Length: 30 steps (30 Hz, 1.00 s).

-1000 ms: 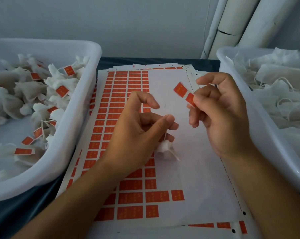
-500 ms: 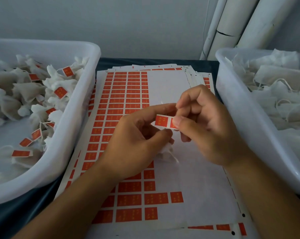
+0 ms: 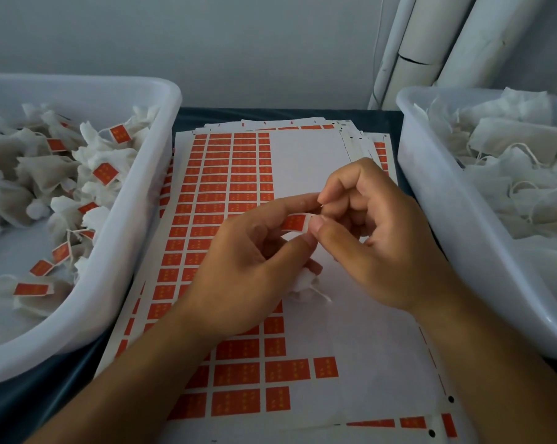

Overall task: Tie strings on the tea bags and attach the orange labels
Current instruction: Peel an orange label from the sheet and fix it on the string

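Pinching one orange label (image 3: 294, 222) between both hands, left hand (image 3: 238, 270) and right hand (image 3: 376, 238) above the sticker sheet (image 3: 306, 161), small tea bag (image 3: 304, 285) lying under them, white tubs on each side.

Both forearms reach in from the lower edge and meet at the middle, where the left hand (image 3: 238, 267) and right hand (image 3: 376, 241) face each other with curled fingers, each pinching one orange label (image 3: 294, 222) between thumb and forefinger.
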Each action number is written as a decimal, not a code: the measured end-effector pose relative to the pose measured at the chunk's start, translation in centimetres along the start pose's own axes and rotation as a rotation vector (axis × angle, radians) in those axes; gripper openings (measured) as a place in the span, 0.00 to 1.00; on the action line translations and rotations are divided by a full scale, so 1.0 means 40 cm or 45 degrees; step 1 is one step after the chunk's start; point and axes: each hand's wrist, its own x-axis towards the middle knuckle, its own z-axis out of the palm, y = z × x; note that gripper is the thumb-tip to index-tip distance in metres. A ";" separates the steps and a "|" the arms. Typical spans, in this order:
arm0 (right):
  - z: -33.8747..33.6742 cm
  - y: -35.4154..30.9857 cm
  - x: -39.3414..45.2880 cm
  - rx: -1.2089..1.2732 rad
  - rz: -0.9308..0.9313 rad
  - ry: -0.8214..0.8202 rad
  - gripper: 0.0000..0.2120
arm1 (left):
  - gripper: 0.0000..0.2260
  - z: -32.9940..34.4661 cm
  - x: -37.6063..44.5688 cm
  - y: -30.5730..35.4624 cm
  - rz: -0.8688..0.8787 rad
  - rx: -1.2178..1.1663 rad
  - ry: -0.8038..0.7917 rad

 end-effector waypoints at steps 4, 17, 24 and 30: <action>0.001 -0.003 0.000 -0.061 -0.006 0.005 0.08 | 0.18 0.003 -0.003 -0.004 -0.024 -0.014 0.022; 0.000 -0.010 -0.005 -0.399 0.051 0.034 0.16 | 0.25 0.008 -0.003 -0.003 0.040 0.144 0.078; -0.016 -0.002 -0.004 -0.380 0.074 -0.037 0.15 | 0.25 0.014 -0.005 -0.002 0.024 0.143 0.068; -0.015 -0.009 -0.001 -0.208 0.050 -0.005 0.02 | 0.24 0.017 -0.006 0.007 0.048 0.146 0.110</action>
